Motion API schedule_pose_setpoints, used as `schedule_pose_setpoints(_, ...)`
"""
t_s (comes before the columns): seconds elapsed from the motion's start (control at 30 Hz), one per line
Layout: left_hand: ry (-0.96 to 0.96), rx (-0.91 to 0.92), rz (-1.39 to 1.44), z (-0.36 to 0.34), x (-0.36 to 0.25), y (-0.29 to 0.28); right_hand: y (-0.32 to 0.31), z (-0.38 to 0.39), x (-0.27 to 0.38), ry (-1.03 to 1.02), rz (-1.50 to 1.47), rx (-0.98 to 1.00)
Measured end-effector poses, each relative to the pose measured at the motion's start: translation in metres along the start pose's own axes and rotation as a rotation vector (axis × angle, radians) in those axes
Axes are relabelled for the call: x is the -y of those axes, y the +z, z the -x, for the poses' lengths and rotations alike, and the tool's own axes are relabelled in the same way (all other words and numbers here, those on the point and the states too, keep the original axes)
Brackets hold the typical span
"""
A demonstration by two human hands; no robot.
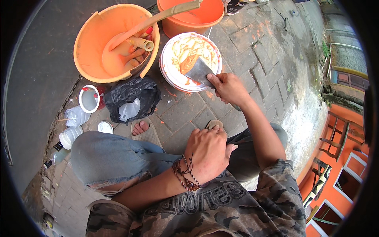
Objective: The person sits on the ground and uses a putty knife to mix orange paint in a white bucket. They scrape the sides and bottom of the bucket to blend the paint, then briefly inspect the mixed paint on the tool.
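Note:
My right hand (229,89) is wrapped round a putty knife (200,72) with a wide grey blade. The blade tip rests in a thick orange paste (189,62), which is smeared with white inside a round white bucket (169,77). Orange streaks mark the bucket's rim. My left hand (209,148), with braided bracelets on its wrist, lies over my lap near the knees. Its fingers are curled under and the thumb sticks out to the right; nothing shows in it.
A broken-rimmed orange tub (87,43) holds cloudy liquid, tool handles and a long wooden stick (158,16). Behind the bucket stands another orange tub (193,24). A black plastic bag (148,93), a white-rimmed pot (89,112) and a bottle (59,156) lie at left on paving.

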State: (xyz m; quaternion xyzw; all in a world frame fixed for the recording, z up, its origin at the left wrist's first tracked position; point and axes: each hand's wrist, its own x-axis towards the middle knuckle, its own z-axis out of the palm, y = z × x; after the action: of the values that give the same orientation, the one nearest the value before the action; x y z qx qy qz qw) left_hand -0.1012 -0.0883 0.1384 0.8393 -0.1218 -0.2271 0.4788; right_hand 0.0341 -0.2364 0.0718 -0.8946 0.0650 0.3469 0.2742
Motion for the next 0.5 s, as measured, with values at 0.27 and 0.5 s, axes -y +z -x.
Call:
schedule_pose_setpoints(0.27, 0.011, 0.056, -0.057, 0.005, -0.004, -0.014, 0.019, -0.008, -0.041, -0.132, -0.21, -0.032)
schedule_pose_setpoints(0.5, 0.038, -0.008, -0.01, 0.006, -0.001, -0.012, 0.025, -0.011, -0.047, -0.285, -0.383, -0.114)
